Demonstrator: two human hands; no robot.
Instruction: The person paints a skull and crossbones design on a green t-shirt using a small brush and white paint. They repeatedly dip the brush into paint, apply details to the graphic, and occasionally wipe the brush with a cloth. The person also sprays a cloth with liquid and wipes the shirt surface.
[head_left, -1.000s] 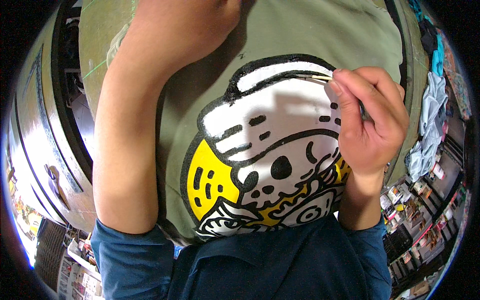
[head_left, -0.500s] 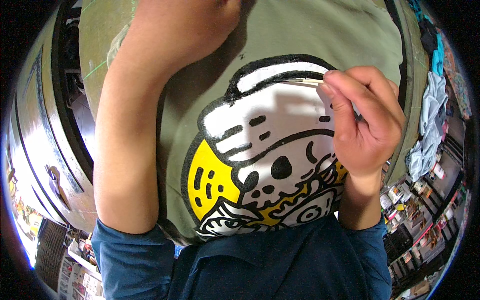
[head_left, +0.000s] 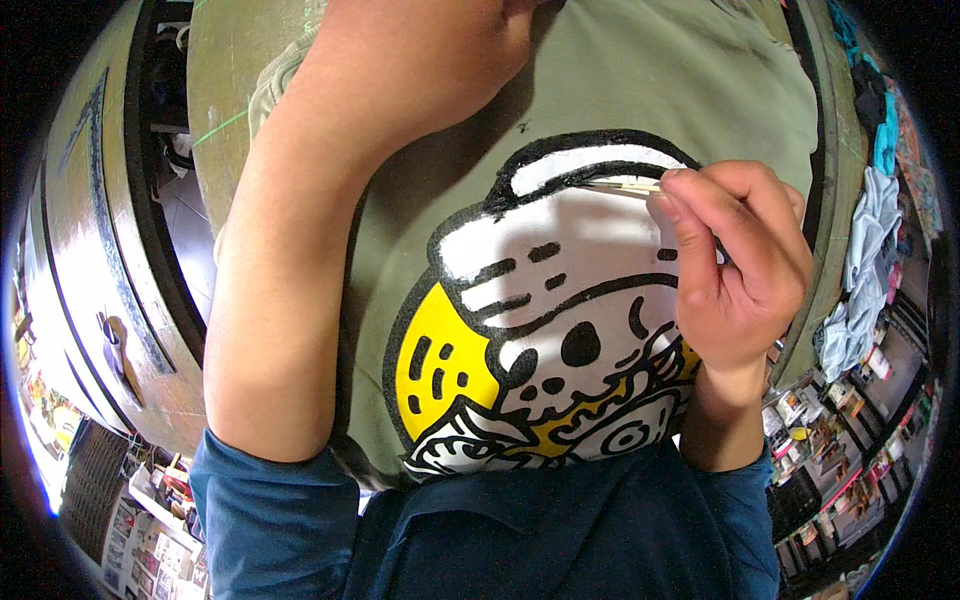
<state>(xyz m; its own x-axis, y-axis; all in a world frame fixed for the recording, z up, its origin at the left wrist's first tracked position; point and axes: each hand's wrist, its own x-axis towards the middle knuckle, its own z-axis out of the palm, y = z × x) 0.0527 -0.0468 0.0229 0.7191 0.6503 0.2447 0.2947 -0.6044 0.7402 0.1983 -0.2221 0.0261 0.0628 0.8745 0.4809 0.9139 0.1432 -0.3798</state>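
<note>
A thin, pale-handled brush [head_left: 635, 186] is held in the right hand [head_left: 745, 262], its fingers [head_left: 682, 184] pinched narrow around the handle. The brush's dark tip is placed just left of those fingers, at the black outline [head_left: 558, 186] under the white band [head_left: 570, 163] of a cartoon hat. The hat and the skull [head_left: 547, 357] below it are borne on an olive garment [head_left: 680, 80], spread beneath both arms. Since a second ago, the tip has been carried farther left along the outline, toward the band's left end; by that shift, the line is judged to be worked leftward. The design is also seen lower and more to the right, probably through a head movement. The left hand [head_left: 495, 35] is cut off by the upper rim of view, beyond and left of the right fingers; whether anything is gripped there cannot be told. Bare cloth is offered beyond the right fingers. To their right, only a narrow margin is left before a dark strip [head_left: 828, 150]; to their left, past the hat, room is bounded by the left forearm [head_left: 280, 290].
</note>
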